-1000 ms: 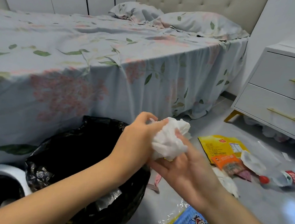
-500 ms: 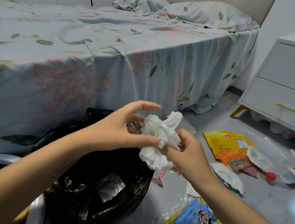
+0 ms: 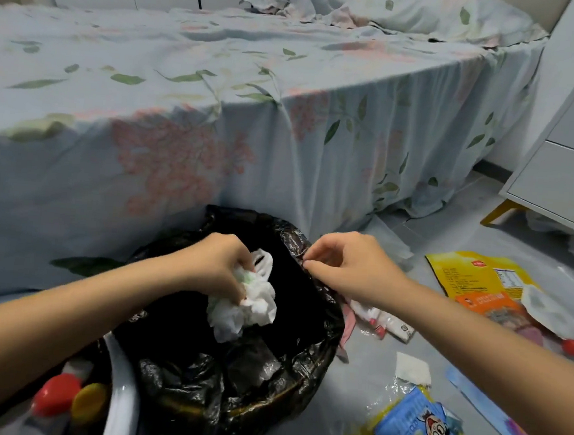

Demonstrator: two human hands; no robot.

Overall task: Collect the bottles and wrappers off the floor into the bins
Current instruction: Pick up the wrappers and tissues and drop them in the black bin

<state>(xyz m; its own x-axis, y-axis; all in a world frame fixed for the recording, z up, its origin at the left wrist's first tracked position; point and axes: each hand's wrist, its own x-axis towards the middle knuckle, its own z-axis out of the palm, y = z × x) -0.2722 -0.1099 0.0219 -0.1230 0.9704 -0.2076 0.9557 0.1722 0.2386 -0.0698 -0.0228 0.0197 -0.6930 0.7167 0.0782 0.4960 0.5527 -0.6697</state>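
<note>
Above bin, left hand grips tissue wad.

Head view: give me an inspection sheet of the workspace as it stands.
Surface: grey floor, littered to the right.
Job's things: white crumpled tissue held over the black-lined bin; red and yellow caps in the white bin at lower left.
Clutter: yellow packet, orange packet, blue cartoon packet, white scrap.
Hands: left hand grips the tissue; right hand pinches the liner's rim.
Cables: nothing seen.
Surroundings: bed with floral sheet, white nightstand.
</note>
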